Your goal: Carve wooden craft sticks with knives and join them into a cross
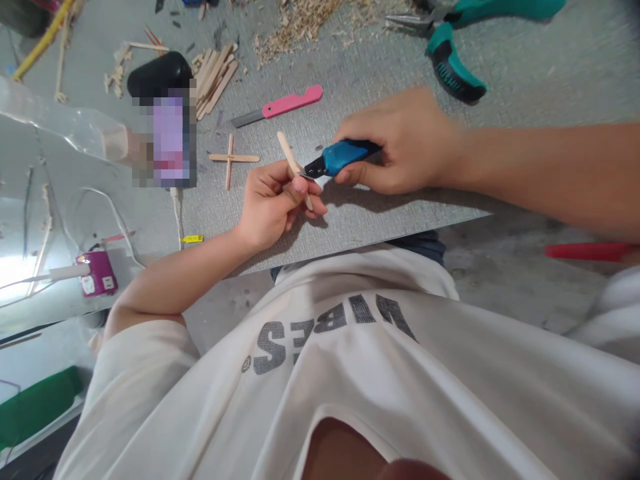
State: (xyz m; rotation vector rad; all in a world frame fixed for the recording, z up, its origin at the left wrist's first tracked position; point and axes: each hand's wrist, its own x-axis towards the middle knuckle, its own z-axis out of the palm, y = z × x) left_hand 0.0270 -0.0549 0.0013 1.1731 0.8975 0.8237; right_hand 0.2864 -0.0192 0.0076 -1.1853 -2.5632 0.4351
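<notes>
My left hand (pixel 273 200) pinches a flat wooden stick (pixel 287 150) between thumb and fingers, near the table's front edge. Wrapped round a blue and black cutting tool (pixel 345 157) is my right hand (pixel 403 143); the tool's metal tip touches the stick beside my left thumb. Two small sticks crossed over each other (pixel 230 158) lie on the table to the left of the held stick. A pink-handled blade (pixel 293 103) rests behind my hands, its grey blade pointing left.
A pile of sticks (pixel 215 77), a black case (pixel 160 73) and a blurred-out phone with a cable (pixel 175 140) are at the left. Wood shavings (pixel 300 27) lie at the back, teal-handled pliers (pixel 455 67) back right, a plastic bottle (pixel 65 120) far left.
</notes>
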